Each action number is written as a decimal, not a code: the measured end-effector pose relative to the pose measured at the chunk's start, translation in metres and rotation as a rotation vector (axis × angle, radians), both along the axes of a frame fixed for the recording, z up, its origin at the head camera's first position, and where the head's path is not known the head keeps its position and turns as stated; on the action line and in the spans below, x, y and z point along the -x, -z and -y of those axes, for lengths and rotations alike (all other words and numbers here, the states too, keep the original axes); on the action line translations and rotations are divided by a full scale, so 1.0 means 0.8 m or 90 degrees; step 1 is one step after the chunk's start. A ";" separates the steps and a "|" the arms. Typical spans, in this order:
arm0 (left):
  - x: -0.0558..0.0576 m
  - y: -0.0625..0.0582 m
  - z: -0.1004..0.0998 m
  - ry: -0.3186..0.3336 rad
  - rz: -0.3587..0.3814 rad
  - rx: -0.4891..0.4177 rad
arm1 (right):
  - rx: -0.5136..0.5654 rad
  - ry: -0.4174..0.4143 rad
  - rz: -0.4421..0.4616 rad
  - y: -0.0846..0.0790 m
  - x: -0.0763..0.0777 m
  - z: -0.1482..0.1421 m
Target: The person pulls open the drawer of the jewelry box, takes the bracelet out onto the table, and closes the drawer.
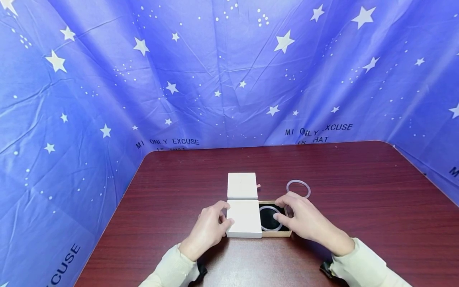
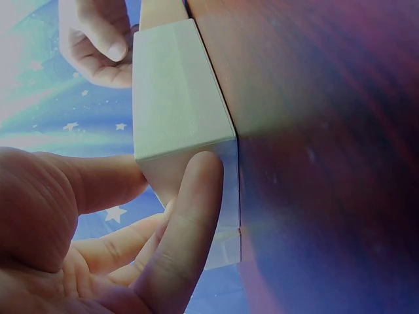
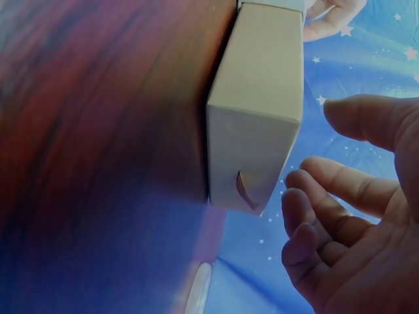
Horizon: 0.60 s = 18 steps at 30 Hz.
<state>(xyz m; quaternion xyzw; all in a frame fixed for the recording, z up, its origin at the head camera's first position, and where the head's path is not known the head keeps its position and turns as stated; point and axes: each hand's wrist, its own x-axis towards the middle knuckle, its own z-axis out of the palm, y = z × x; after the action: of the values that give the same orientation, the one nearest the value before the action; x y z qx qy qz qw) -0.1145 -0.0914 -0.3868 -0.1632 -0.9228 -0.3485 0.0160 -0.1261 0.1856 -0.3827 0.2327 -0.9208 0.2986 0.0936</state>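
A white drawer-style box (image 1: 244, 218) lies on the table, its tan-edged drawer (image 1: 276, 234) pulled partly out to the right. Inside the drawer, a pale translucent bangle (image 1: 263, 207) rests on black lining. My left hand (image 1: 208, 225) holds the box's left end, thumb and fingers on its edges; the left wrist view shows a finger (image 2: 203, 190) against the end face. Over the drawer's right end hovers my right hand (image 1: 305, 217), fingers loosely bent and holding nothing. The right wrist view shows a ribbon tab (image 3: 244, 190) on the drawer's end, apart from the fingers.
A second white box (image 1: 242, 185) with a small pink tab (image 1: 258, 186) stands directly behind the first. Another pale bangle (image 1: 298, 182) lies on the dark red table (image 1: 172, 183), partly behind my right hand. A blue star-patterned curtain (image 1: 222, 71) surrounds the table's back and sides.
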 end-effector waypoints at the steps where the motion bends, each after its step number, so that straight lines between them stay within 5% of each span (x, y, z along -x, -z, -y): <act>1: 0.000 0.000 0.000 -0.001 0.000 0.000 | -0.003 -0.002 -0.005 0.000 0.000 0.001; 18: 0.000 0.000 -0.001 -0.002 0.008 0.001 | -0.096 0.006 -0.066 0.000 -0.003 0.012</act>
<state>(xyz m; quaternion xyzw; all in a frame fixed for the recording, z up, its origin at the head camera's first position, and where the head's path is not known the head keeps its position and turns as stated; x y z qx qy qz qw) -0.1148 -0.0910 -0.3869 -0.1595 -0.9235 -0.3486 0.0103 -0.1236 0.1759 -0.3829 0.2498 -0.9356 0.2158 0.1250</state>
